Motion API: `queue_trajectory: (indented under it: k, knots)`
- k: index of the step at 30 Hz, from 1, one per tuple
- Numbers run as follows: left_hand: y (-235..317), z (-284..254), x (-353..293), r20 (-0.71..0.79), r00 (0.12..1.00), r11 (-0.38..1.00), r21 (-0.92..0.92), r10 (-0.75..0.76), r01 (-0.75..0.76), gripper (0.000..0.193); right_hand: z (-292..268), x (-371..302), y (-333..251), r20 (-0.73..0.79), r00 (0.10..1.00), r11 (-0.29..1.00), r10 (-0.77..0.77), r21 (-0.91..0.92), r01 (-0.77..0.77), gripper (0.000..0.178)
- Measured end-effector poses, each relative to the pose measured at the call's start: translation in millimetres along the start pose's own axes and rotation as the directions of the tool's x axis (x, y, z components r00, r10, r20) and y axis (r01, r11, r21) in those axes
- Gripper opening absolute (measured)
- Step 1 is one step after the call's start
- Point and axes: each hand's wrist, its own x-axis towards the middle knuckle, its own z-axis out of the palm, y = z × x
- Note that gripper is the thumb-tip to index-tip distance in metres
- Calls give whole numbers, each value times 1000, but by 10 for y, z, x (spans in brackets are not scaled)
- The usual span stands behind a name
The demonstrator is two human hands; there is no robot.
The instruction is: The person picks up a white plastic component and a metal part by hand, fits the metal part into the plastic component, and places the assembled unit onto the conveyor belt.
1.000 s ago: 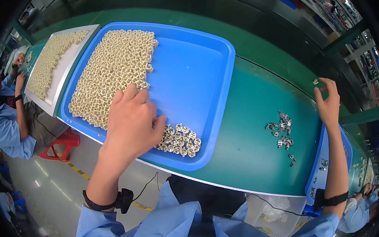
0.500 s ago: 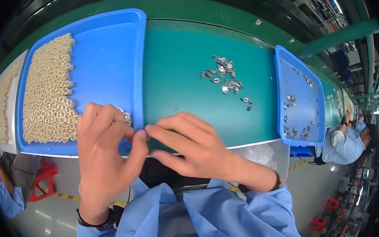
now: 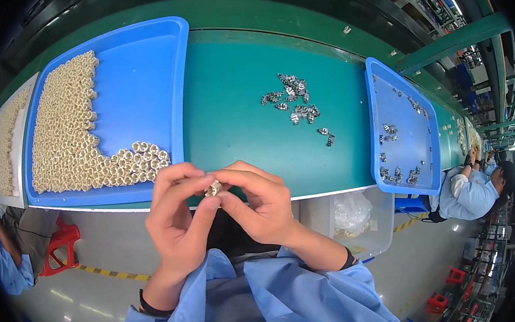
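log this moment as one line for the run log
left hand: pinching small part | right hand: pinching same part | blue tray of cream rings: left | metal clips: loose on green table

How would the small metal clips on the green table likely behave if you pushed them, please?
The metal clips look tiny and loose, so they would probably scatter rather than move together. They seem shiny, likely sliding easily on the smooth table. Their angular shapes suggest little rolling.

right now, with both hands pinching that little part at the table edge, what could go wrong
1. The small part, pinched between the left hand and right hand, sits past the green table's front edge; a slip would likely drop it to the floor.
2. The cream rings lie near the blue tray's front rim; an elbow bump might spill them.
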Motion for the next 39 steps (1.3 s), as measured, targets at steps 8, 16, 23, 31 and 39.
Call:
queue_trajectory:
  k: [8, 16, 23, 31, 39]
  knots:
    - [-233, 99, -160, 25, 1000, 995, -99, 13, -10, 27, -1018, 656, 69, 93, 979, 350, -180, -924, 153, 18]
    - [-263, 89, -77, 123, 992, 993, 110, 31, -45, 30, -1166, 808, 154, 209, 972, 257, -108, -938, 231, 15]
    - [-345, 124, -22, 110, 985, 978, 146, 136, -151, 29, -1182, 736, 160, 280, 947, 62, -157, -954, 293, 17]
    - [-395, 101, -38, 54, 993, 988, 106, 104, -110, 28, -1048, 737, 93, 335, 933, 194, -130, -914, 355, 16]
    - [-376, 102, -83, 14, 995, 984, 150, 97, -98, 25, -876, 637, 194, 215, 973, 537, -81, -813, 224, 11]
